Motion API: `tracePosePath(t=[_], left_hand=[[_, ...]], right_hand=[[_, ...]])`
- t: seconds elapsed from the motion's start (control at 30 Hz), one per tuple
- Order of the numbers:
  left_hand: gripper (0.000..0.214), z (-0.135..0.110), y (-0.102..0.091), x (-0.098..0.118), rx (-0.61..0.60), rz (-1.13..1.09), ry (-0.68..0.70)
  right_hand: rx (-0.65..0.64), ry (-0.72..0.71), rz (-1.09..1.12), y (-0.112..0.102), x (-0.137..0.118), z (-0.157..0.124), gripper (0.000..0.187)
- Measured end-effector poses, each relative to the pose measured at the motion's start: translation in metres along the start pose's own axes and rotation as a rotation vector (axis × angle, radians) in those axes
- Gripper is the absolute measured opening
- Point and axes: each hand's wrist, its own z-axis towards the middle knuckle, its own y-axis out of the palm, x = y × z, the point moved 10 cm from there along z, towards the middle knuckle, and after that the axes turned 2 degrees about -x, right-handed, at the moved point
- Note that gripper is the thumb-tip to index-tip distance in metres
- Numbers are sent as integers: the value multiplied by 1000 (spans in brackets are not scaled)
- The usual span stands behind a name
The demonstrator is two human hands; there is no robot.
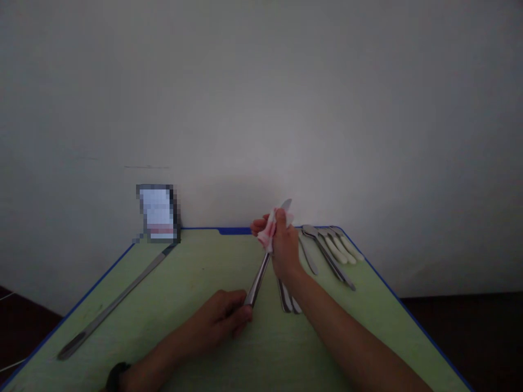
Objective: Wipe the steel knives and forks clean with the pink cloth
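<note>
My left hand (223,316) is closed on the handle end of a metal table knife (259,279), which slants up and away over the green table (192,283). My right hand (283,246) is closed on a white and pink cloth (267,231) wrapped round the knife's blade. The blade tip pokes out above the cloth. A dark band sits on my left wrist.
Two or three utensils (287,296) lie just under my right forearm. Several spoons and white-handled pieces (333,249) lie in a row at the far right. A long metal rod-like tool (114,302) lies diagonally at left. A blurred-out upright object (157,213) stands against the wall.
</note>
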Motion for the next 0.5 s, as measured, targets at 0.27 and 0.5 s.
tracePosePath(t=[0.27,0.5], left_hand=[[49,8,-5,-16,135,-200,-127],[46,4,-3,-4,79,-89,-61]], right_hand=[[-164,145,-141,30,32,-35,51],[-78,85,-73,13,4,-10,41]])
